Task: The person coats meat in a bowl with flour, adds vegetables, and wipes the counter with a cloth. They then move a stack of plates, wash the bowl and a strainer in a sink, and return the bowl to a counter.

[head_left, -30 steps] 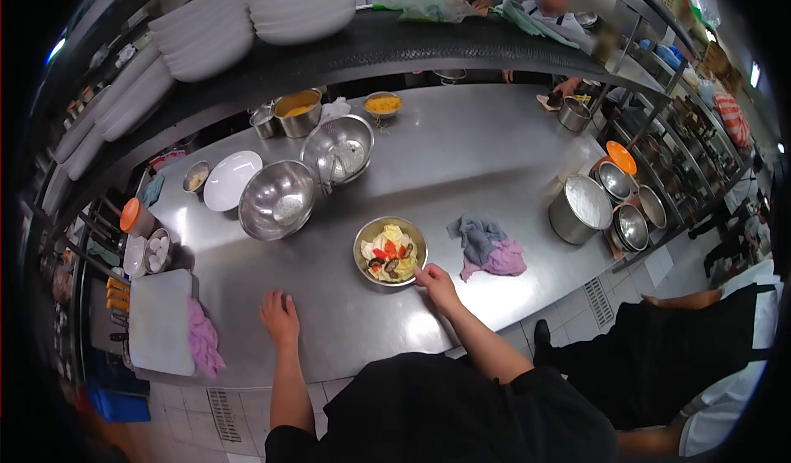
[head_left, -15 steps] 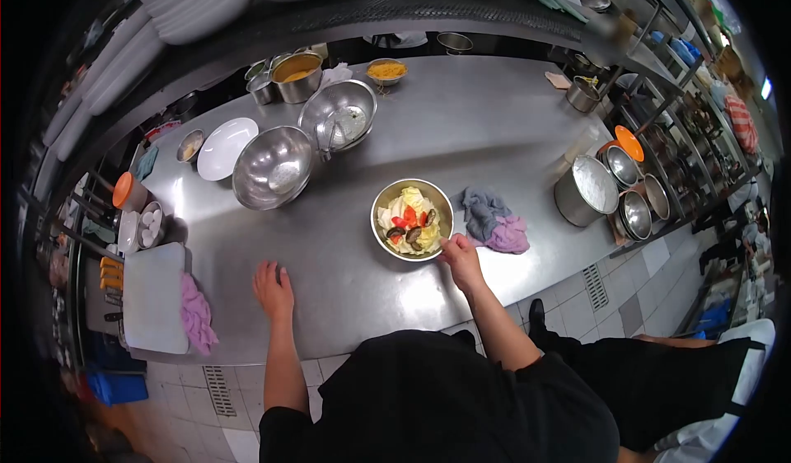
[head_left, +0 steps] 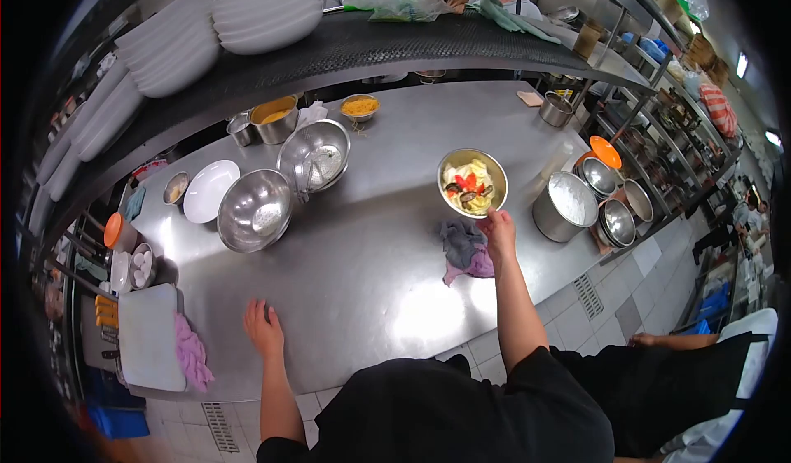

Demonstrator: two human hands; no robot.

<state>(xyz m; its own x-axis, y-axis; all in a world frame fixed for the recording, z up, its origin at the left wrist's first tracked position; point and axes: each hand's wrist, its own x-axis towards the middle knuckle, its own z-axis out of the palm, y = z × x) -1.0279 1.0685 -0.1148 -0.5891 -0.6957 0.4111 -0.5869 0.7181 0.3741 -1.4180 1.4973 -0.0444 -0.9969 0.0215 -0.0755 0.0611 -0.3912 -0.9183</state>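
My right hand (head_left: pixel 499 234) grips the near rim of a round metal bowl (head_left: pixel 504 184) on the right half of the steel table. Inside the bowl lie pale cabbage leaves (head_left: pixel 471 170), red pieces and dark slices that look like mushroom. Just below the bowl, beside my right wrist, are a crumpled grey cloth (head_left: pixel 460 239) and a purple cloth (head_left: pixel 471 267). Over at the left, my left hand (head_left: pixel 264 329) rests on the bare tabletop with its fingers apart and nothing in them.
A large mixing bowl (head_left: pixel 255 209), a colander (head_left: pixel 315 156) and a white oval plate (head_left: pixel 211 193) stand left of centre. A cutting board (head_left: pixel 152 339) lies at the left edge. A tall metal pot (head_left: pixel 565 208) stands right. Overhead runs a shelf (head_left: pixel 395 47) with stacked dishes. A co-worker (head_left: pixel 700 381) stands close right.
My right hand has carried or slid the bowl of cabbage away from me and to the right, past the cloths. The view has tilted up, showing more of the shelf. My left hand stays on the table.
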